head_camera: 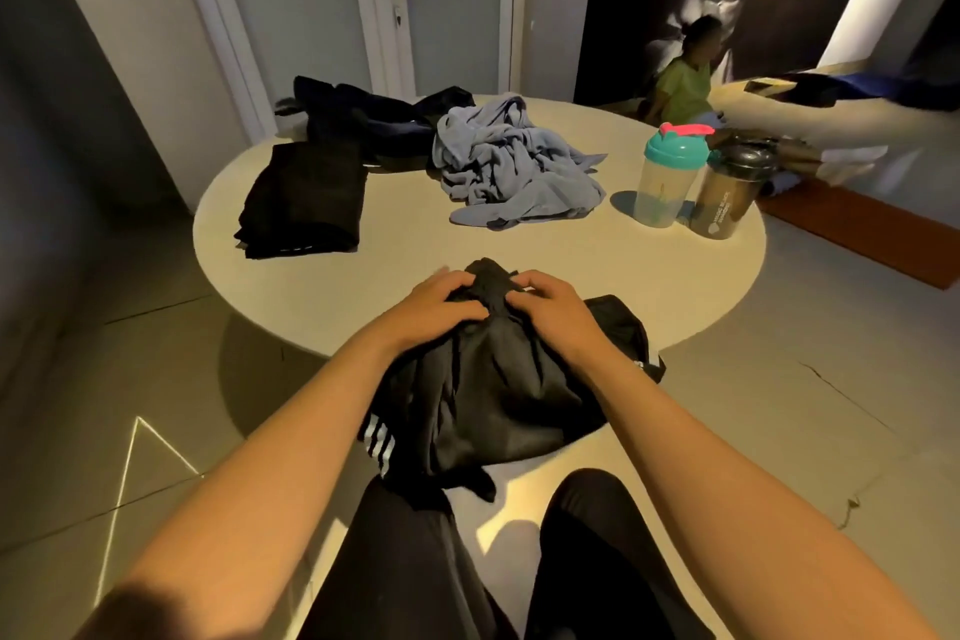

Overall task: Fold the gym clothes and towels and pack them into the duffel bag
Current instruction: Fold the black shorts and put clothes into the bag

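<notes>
A black garment with white stripes [483,395] lies bunched at the near edge of the round table [597,270] and hangs over it. My left hand [441,304] and my right hand [550,307] both grip its top, fingers curled into the cloth. A folded black garment [304,203] lies at the left of the table. A crumpled grey-blue towel [511,166] sits in the middle at the back. More dark clothes [374,117] are piled behind it. I cannot make out a duffel bag.
Two shaker bottles stand at the right of the table: a clear one with a teal lid [670,174] and a dark one [730,192]. A person in a green top [683,86] sits beyond the table. White doors [363,16] lie behind.
</notes>
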The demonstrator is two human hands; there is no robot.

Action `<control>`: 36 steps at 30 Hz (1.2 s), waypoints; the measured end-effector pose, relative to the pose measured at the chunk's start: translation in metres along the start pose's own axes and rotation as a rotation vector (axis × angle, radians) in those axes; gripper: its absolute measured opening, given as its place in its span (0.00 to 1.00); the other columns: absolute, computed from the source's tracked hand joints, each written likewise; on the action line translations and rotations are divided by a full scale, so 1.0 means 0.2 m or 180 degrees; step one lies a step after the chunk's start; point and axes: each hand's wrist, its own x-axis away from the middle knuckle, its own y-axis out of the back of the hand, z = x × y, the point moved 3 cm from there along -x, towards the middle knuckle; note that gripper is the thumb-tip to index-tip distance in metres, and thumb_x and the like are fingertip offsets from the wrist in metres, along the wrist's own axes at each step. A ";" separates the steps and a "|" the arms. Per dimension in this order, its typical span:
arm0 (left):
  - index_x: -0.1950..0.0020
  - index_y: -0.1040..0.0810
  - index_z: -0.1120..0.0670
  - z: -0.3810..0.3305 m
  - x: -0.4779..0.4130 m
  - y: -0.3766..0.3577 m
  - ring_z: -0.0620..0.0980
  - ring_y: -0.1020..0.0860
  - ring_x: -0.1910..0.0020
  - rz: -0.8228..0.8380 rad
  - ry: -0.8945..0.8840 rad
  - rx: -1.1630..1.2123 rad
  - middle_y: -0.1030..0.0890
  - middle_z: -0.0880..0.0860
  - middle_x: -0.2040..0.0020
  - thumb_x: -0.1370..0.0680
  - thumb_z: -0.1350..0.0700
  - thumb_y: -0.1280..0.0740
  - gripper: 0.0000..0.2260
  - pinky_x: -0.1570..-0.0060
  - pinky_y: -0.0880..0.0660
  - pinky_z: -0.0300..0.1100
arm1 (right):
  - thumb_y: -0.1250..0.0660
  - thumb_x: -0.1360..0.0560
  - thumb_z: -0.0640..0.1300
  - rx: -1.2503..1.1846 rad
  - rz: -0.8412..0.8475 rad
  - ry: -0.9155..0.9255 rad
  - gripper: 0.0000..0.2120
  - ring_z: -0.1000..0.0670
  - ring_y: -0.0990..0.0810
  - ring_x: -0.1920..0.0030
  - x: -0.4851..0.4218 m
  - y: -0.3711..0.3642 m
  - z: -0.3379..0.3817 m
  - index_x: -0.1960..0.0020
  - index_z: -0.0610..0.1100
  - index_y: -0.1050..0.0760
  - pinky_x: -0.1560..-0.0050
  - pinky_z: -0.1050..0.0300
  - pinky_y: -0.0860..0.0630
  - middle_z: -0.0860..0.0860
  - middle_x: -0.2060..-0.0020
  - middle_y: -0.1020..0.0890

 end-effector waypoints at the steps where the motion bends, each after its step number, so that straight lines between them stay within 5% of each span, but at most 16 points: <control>1: 0.35 0.22 0.48 -0.04 0.02 -0.03 0.52 0.27 0.31 0.0192 -0.0002 0.0236 0.25 0.52 0.31 0.23 0.45 0.30 0.17 0.31 0.30 0.49 | 0.34 0.23 0.40 -0.0096 -0.0135 -0.0148 0.06 0.46 0.18 0.52 0.02 0.02 0.00 0.54 0.46 0.19 0.48 0.52 0.23 0.49 0.56 0.16; 5: 0.44 0.17 0.44 -0.11 0.04 -0.16 0.47 0.20 0.44 0.0176 -0.0217 -0.0061 0.17 0.46 0.44 0.25 0.39 0.31 0.15 0.36 0.26 0.50 | 0.36 0.24 0.43 0.0408 -0.0566 -0.0109 0.06 0.48 0.19 0.54 0.09 0.06 0.00 0.54 0.47 0.20 0.51 0.53 0.23 0.51 0.57 0.16; 12: 0.39 0.20 0.44 -0.07 0.07 -0.07 0.43 0.26 0.40 -0.1313 -0.0804 0.0633 0.25 0.49 0.39 0.22 0.45 0.29 0.12 0.36 0.31 0.39 | 0.35 0.24 0.50 0.1180 -0.1503 0.0024 0.08 0.45 0.20 0.53 0.14 0.19 0.05 0.50 0.49 0.20 0.53 0.51 0.24 0.50 0.54 0.16; 16: 0.40 0.22 0.42 -0.07 0.05 0.03 0.44 0.27 0.43 -0.1862 -0.1097 0.0220 0.29 0.50 0.43 0.18 0.57 0.35 0.11 0.39 0.32 0.39 | 0.34 0.22 0.53 0.1356 -0.1496 0.0253 0.09 0.45 0.20 0.53 0.09 0.20 0.08 0.48 0.48 0.21 0.52 0.51 0.25 0.50 0.54 0.17; 19: 0.36 0.27 0.41 -0.03 0.01 0.08 0.48 0.27 0.43 -0.2051 -0.0835 0.0198 0.29 0.51 0.40 0.18 0.59 0.37 0.16 0.39 0.32 0.42 | 0.29 0.25 0.52 0.1253 -0.0977 0.0182 0.15 0.44 0.21 0.47 0.01 0.16 0.05 0.42 0.47 0.22 0.48 0.51 0.26 0.46 0.48 0.22; 22: 0.27 0.32 0.44 -0.01 0.00 0.12 0.46 0.29 0.41 -0.2122 -0.0694 0.0358 0.30 0.50 0.37 0.19 0.61 0.36 0.23 0.38 0.32 0.41 | 0.28 0.28 0.57 0.1757 -0.0121 -0.0386 0.28 0.40 0.26 0.36 -0.05 0.09 -0.04 0.31 0.52 0.28 0.39 0.46 0.27 0.43 0.38 0.25; 24: 0.24 0.34 0.48 0.01 -0.01 0.15 0.46 0.29 0.37 -0.2160 -0.0626 0.0483 0.29 0.50 0.33 0.19 0.60 0.34 0.24 0.35 0.32 0.41 | 0.29 0.27 0.61 0.2384 0.0119 -0.0610 0.28 0.38 0.28 0.35 -0.07 0.07 -0.09 0.31 0.53 0.29 0.39 0.45 0.29 0.45 0.37 0.25; 30: 0.44 0.24 0.54 0.03 -0.13 0.28 0.54 0.23 0.45 -0.1951 -0.0273 0.0118 0.22 0.55 0.45 0.21 0.50 0.30 0.10 0.51 0.30 0.43 | 0.33 0.21 0.41 0.0990 -0.0827 0.0342 0.08 0.43 0.24 0.51 -0.18 0.13 0.06 0.47 0.44 0.32 0.57 0.53 0.33 0.44 0.50 0.22; 33: 0.44 0.25 0.55 -0.03 -0.18 0.31 0.51 0.23 0.47 -0.1615 -0.0208 0.0413 0.23 0.53 0.46 0.24 0.49 0.29 0.14 0.51 0.29 0.44 | 0.34 0.20 0.42 0.0918 -0.1222 0.0622 0.07 0.46 0.25 0.53 -0.26 0.20 0.19 0.46 0.43 0.31 0.58 0.54 0.34 0.47 0.51 0.22; 36: 0.43 0.23 0.55 -0.06 -0.24 0.32 0.53 0.19 0.49 -0.1388 -0.0153 0.0647 0.19 0.53 0.49 0.30 0.45 0.27 0.21 0.56 0.27 0.44 | 0.33 0.21 0.48 0.1028 -0.0931 0.0368 0.11 0.46 0.26 0.56 -0.33 0.22 0.23 0.50 0.43 0.32 0.60 0.52 0.34 0.47 0.56 0.23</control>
